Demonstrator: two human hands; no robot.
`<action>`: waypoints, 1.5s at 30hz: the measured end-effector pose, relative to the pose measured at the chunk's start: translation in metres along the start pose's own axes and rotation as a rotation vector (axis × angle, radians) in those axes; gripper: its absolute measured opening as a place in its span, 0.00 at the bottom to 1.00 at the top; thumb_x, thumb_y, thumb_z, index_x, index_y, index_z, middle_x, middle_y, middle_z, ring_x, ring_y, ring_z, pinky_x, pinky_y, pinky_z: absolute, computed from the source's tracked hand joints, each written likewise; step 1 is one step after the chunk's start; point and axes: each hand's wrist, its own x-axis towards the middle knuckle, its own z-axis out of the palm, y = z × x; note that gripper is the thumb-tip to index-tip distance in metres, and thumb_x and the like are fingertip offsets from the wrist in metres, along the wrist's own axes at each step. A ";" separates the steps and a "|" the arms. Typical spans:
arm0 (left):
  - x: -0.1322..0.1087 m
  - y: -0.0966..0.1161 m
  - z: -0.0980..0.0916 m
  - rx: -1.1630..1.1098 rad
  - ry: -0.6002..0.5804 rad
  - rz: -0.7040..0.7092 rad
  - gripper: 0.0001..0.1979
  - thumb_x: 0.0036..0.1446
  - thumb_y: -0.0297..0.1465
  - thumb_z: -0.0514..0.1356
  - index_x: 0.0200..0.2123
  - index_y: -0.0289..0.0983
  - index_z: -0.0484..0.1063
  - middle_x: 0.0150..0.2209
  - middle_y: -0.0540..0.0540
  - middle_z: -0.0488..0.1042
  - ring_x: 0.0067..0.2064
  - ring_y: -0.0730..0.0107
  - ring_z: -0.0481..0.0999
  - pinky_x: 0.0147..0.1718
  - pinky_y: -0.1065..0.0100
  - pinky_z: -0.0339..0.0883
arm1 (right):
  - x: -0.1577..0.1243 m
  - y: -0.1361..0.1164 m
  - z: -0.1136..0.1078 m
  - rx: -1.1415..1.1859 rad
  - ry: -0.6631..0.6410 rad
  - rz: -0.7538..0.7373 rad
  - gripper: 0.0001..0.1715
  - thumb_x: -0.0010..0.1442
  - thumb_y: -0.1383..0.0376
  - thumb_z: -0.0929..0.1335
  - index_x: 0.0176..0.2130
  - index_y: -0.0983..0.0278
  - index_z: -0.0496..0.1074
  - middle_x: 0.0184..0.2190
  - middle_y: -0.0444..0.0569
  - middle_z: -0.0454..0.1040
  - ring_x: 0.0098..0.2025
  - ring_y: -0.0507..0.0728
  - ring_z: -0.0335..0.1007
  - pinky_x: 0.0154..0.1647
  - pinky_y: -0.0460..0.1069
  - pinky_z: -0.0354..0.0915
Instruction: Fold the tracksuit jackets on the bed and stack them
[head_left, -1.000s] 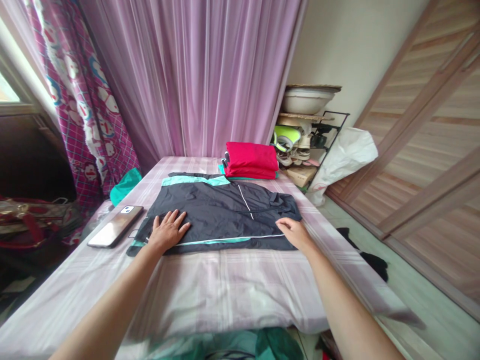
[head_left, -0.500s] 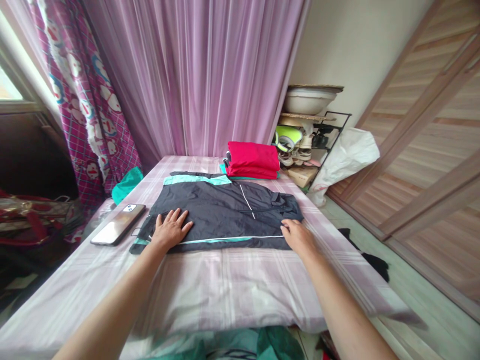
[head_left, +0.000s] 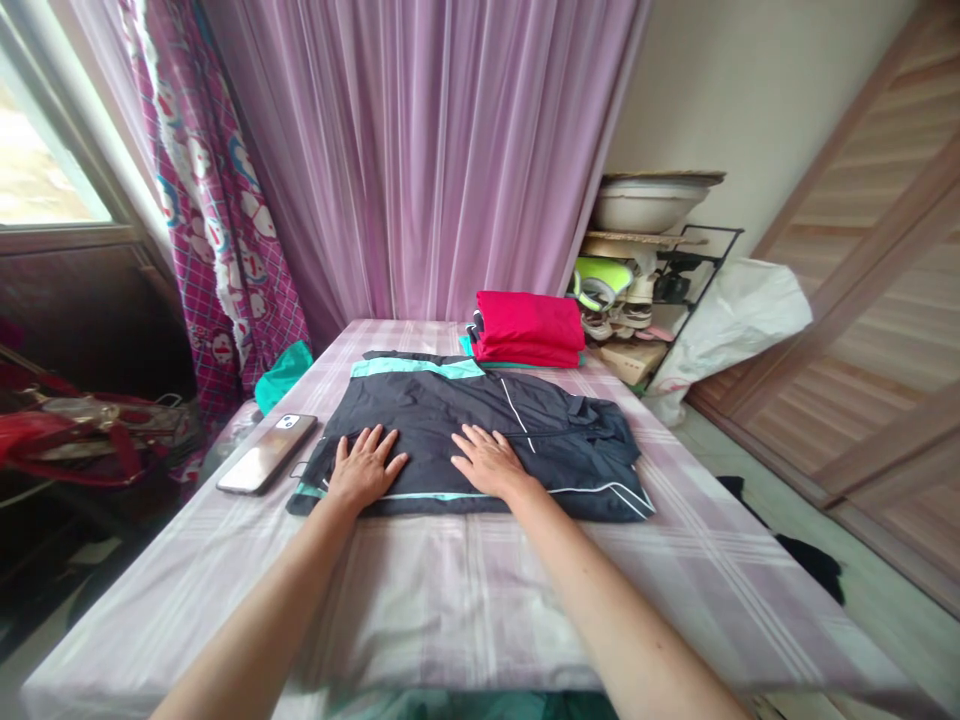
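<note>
A black garment (head_left: 442, 415) with turquoise bands and thin white piping lies folded on the table (head_left: 442, 600), which has a checked pinkish cloth. My left hand (head_left: 364, 468) rests flat on its left part, fingers spread. Near the middle of the garment's front edge, my right hand (head_left: 487, 460) also lies flat with its fingers apart. Neither hand holds anything. The garment's right end, with bunched fabric at the back, lies free of both hands.
A phone (head_left: 268, 455) lies left of the garment. Folded red cloth (head_left: 529, 328) sits at the back right on turquoise fabric. Beyond it stand a shoe rack (head_left: 701, 285) and a white bag (head_left: 742, 315). A turquoise item (head_left: 283, 375) is at the left edge.
My right hand has let go of the garment's right end and moved left, opening flat onto the fabric. The front right corner now lies spread out. The view has shifted slightly.
</note>
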 end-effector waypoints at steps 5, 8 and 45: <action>0.001 -0.002 0.003 -0.015 0.031 0.017 0.32 0.66 0.52 0.43 0.68 0.45 0.57 0.69 0.41 0.56 0.70 0.49 0.52 0.65 0.40 0.42 | -0.046 0.060 -0.005 -0.049 0.026 0.066 0.31 0.70 0.54 0.53 0.68 0.56 0.55 0.70 0.50 0.52 0.71 0.58 0.45 0.69 0.62 0.42; 0.001 -0.002 0.004 -0.023 0.020 0.019 0.32 0.66 0.52 0.43 0.67 0.45 0.57 0.70 0.41 0.55 0.70 0.49 0.52 0.65 0.40 0.41 | -0.069 0.089 -0.004 -0.090 0.061 0.120 0.31 0.70 0.55 0.54 0.68 0.55 0.56 0.70 0.50 0.54 0.71 0.58 0.47 0.69 0.64 0.44; -0.003 -0.001 0.001 0.002 0.041 0.017 0.30 0.67 0.49 0.44 0.67 0.45 0.58 0.69 0.42 0.57 0.70 0.52 0.53 0.66 0.42 0.42 | -0.076 0.127 0.023 -0.022 0.491 0.018 0.23 0.66 0.61 0.60 0.52 0.64 0.76 0.54 0.55 0.75 0.57 0.61 0.70 0.58 0.58 0.65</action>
